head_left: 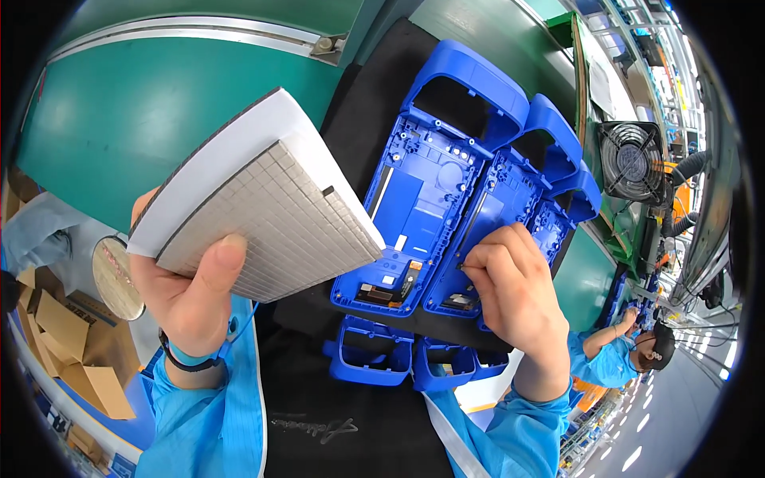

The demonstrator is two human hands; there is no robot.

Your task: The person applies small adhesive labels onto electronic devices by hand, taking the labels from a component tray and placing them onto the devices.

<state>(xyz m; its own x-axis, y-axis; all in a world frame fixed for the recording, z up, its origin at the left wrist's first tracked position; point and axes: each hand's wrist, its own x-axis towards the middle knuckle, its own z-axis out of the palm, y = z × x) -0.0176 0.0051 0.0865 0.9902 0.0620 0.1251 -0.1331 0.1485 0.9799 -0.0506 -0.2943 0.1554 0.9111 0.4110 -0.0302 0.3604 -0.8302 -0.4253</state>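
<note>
My left hand [191, 295] holds up a white sheet covered with a grid of small grey foam squares [271, 215], thumb pressed on its lower edge. My right hand [514, 299] pinches its fingertips together on the inside of a blue plastic housing [498, 215], the middle one of three lying side by side on a black mat [374, 103]. The largest blue housing [434, 175] lies just left of it, inner side up. What the fingertips hold is too small to tell.
Smaller blue frame pieces [370, 350] sit at the mat's near edge. A green conveyor belt [135, 119] runs at the left. A black fan [633, 163] stands at the right. Cardboard boxes [72, 342] lie lower left. Another person in blue [629, 354] works at the lower right.
</note>
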